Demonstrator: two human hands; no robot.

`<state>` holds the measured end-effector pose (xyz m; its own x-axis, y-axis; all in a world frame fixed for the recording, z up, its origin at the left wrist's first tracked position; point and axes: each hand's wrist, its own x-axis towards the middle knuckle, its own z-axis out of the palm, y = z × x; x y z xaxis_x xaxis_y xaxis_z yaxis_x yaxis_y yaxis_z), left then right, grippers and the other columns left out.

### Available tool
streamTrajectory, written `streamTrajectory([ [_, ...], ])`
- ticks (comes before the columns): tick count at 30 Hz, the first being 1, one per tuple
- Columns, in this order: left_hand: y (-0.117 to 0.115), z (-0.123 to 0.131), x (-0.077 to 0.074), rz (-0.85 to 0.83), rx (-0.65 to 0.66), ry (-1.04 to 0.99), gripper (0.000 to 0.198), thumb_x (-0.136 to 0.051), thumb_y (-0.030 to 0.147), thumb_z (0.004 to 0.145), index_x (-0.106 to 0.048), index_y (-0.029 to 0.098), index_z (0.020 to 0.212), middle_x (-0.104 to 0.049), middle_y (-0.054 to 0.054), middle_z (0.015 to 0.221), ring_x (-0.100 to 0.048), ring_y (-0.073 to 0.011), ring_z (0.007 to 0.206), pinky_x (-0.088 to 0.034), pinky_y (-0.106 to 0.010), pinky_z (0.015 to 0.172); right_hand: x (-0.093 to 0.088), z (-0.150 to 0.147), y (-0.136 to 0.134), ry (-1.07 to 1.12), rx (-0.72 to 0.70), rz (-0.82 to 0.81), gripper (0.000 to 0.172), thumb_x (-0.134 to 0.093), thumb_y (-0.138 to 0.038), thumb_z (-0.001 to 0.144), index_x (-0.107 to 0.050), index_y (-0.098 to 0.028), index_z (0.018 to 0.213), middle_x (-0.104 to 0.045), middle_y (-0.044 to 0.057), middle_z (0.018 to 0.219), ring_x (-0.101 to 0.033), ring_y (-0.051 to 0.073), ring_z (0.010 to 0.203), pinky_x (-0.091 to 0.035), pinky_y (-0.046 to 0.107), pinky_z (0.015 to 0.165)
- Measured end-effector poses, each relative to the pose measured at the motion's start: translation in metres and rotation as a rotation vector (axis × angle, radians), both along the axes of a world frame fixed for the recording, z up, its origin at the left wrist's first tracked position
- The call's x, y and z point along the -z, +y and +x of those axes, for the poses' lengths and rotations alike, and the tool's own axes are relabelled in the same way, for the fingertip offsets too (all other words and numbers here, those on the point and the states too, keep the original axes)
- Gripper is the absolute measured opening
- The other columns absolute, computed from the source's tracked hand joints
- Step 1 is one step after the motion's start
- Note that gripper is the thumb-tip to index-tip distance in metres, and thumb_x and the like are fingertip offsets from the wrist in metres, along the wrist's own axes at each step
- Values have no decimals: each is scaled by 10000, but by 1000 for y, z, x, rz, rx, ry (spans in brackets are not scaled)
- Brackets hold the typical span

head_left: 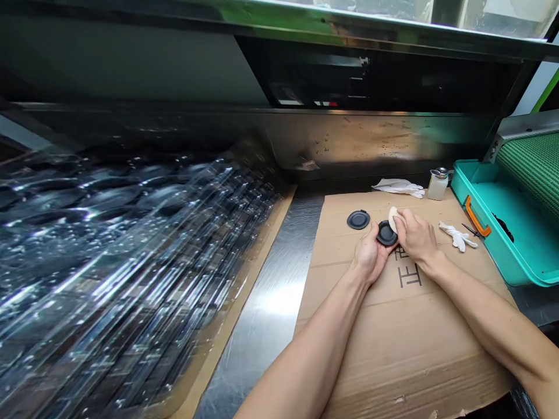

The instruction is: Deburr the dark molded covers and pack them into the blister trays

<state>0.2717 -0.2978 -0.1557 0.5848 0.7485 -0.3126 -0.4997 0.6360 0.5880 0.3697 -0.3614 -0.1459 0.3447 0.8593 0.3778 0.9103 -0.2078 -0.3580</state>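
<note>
My left hand (370,255) is closed around the edge of a round black plastic lid (386,233), held just above the cardboard sheet (362,326). In my right hand (416,234) is a cream-coloured round pad (393,219), pinched by the fingers and tilted against the lid's upper right rim. A second black lid (358,219), with a small tab at its edge, lies flat on the cardboard to the left of my hands. Part of the held lid is hidden by the pad and my fingers.
At left stand stacked clear plastic trays (144,291), blurred. A teal bin (502,227) with an orange handle is at right, beside a green mesh belt (535,163). White gloves (458,237) and a small bottle (438,184) lie near it. A metal ledge (349,139) runs behind.
</note>
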Motion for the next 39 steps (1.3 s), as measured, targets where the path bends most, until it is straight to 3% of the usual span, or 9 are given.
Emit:
streamTrajectory([
  [4,1,-3,-2,-11,26,18,346,-414,298,1083,-704,117,1028,-779,-131,1100,-728,-210,1096,-565,-409,1050,1,12,0,18,-61,8,331,-403,-403,1068,-653,-237,1207,-757,108,1146,-705,236,968,-469,288,762],
  [11,9,-12,-4,-35,177,10,473,-362,413,1081,-693,76,1058,-725,-244,1244,-714,-295,1179,-581,-402,987,5,60,-7,182,144,113,343,-486,-477,1013,-691,-251,1170,-781,69,969,-707,252,841,-438,317,728],
  [14,13,-17,-7,-78,205,-45,509,-334,450,1074,-684,81,1093,-706,-254,1282,-701,-308,1199,-594,-378,920,8,65,-11,209,114,41,334,-496,-485,996,-707,-256,1116,-765,51,872,-681,245,771,-417,320,694],
  [19,15,-22,-9,-87,225,-115,440,-359,370,1031,-685,77,1060,-708,-255,1265,-719,-322,1139,-589,-361,813,14,67,-9,54,-23,11,306,-480,-360,987,-700,-225,821,-732,73,862,-651,242,888,-411,331,788],
  [22,12,-21,-8,34,178,-60,338,-479,350,994,-678,91,1079,-722,-237,1227,-720,-315,1122,-569,-365,846,16,70,-7,37,-45,14,331,-470,-357,1001,-692,-221,797,-713,69,836,-636,229,874,-409,329,809],
  [24,6,-20,-8,228,38,31,298,-680,321,911,-668,124,1135,-730,-197,1212,-695,-301,1174,-537,-374,958,17,71,-7,38,-55,-5,334,-470,-369,1010,-700,-224,816,-718,66,855,-638,227,884,-408,327,815],
  [28,-10,-21,-15,636,-245,214,748,-921,59,609,-655,224,1289,-703,-115,1292,-551,-287,1387,-380,-369,1198,19,71,-7,24,-60,-29,322,-474,-365,1018,-710,-226,849,-729,70,909,-644,232,937,-408,328,842],
  [33,-21,-23,-22,692,-224,239,762,-890,36,649,-649,249,1340,-708,-113,1301,-481,-300,1453,-349,-407,1240,19,71,-7,11,-68,-47,305,-480,-343,1017,-729,-223,889,-736,80,953,-645,237,969,-414,328,860],
  [39,-18,-24,-15,772,-213,305,893,-957,101,581,-618,282,1387,-714,-77,1259,-523,-274,1389,-327,-348,1231,20,72,-7,-15,-72,-29,298,-479,-334,1016,-732,-222,904,-731,70,943,-640,241,951,-412,334,852],
])
